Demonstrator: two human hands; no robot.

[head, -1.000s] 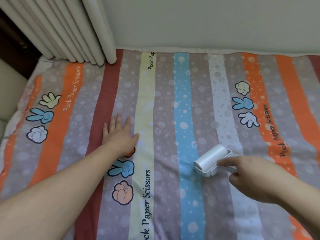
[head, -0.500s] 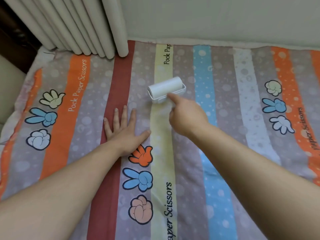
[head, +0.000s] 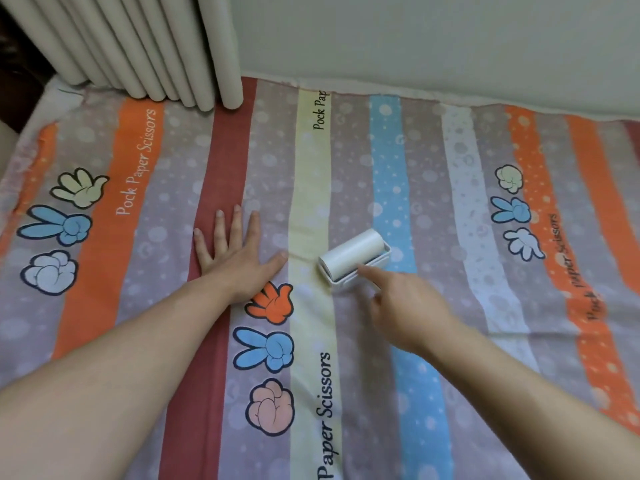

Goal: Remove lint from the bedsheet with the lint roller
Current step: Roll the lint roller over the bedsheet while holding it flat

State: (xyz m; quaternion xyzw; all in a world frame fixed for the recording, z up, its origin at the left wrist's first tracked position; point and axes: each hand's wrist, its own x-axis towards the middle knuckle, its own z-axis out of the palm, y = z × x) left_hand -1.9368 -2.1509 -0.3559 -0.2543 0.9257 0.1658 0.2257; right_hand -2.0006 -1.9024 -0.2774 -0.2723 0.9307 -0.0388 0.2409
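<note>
I judge the lint roller (head: 351,256) light and stiff, lying on the soft bedsheet (head: 391,161) between yellow and blue stripes, the grip of my right hand (head: 408,306) seemingly wrapped round its hidden handle, forefinger on the frame, my left hand (head: 235,261) flat, pinning cloth.

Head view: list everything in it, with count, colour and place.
bedsheet: 1, multicoloured stripes with cartoon hand prints, spread flat, filling most of the view
lint roller: 1, white, on the bedsheet between its yellow and blue stripes
ribbed columns (curtain or radiator, cannot tell): 1 set, cream, far left corner
wall: 1, pale, beyond the bedsheet's far edge
left hand: 1, flat on the dark red and grey stripes
right hand: 1, holding the lint roller, index finger straight
</note>
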